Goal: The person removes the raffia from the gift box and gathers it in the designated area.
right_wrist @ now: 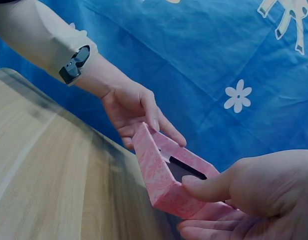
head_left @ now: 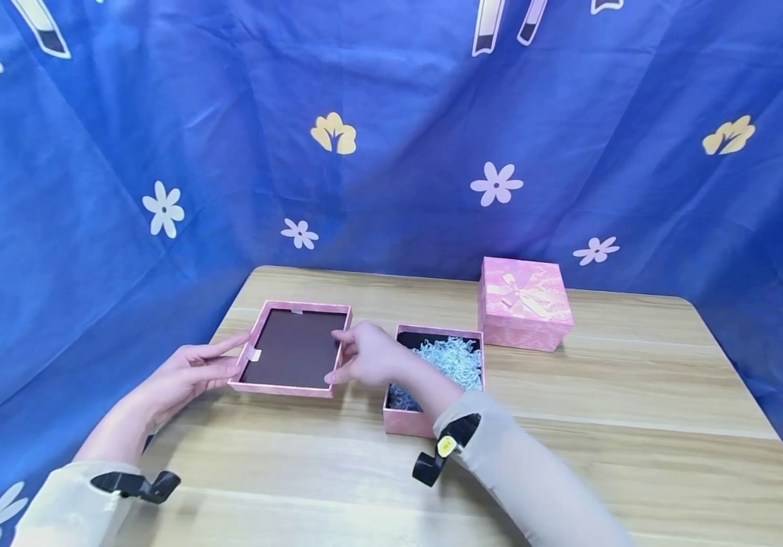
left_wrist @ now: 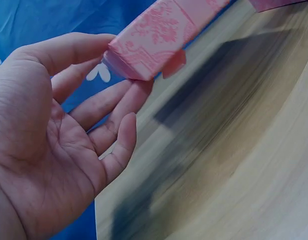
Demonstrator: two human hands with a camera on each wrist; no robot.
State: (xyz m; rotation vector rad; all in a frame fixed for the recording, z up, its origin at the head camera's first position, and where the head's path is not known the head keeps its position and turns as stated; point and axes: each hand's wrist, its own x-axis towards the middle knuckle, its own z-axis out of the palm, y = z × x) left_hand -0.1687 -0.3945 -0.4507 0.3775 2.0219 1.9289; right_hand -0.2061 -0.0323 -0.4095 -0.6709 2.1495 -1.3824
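Note:
A pink patterned lid (head_left: 282,390) with its dark inside facing up is held between both hands, raised over the table's left part; its shadow shows in the left wrist view. My left hand (head_left: 182,376) grips the left edge, thumb above and fingers beneath. At the right edge my right hand (head_left: 372,355) pinches the wall, thumb over the rim and fingers under it in the right wrist view. Under my right forearm stands an uncovered pink box (head_left: 408,422) with light blue shredded paper (head_left: 456,360) in it.
A closed pink gift box (head_left: 526,334) with a ribbon bow stands at the back right of the wooden table (head_left: 623,380). Behind and beside the table hangs a blue curtain (head_left: 398,197) with flowers.

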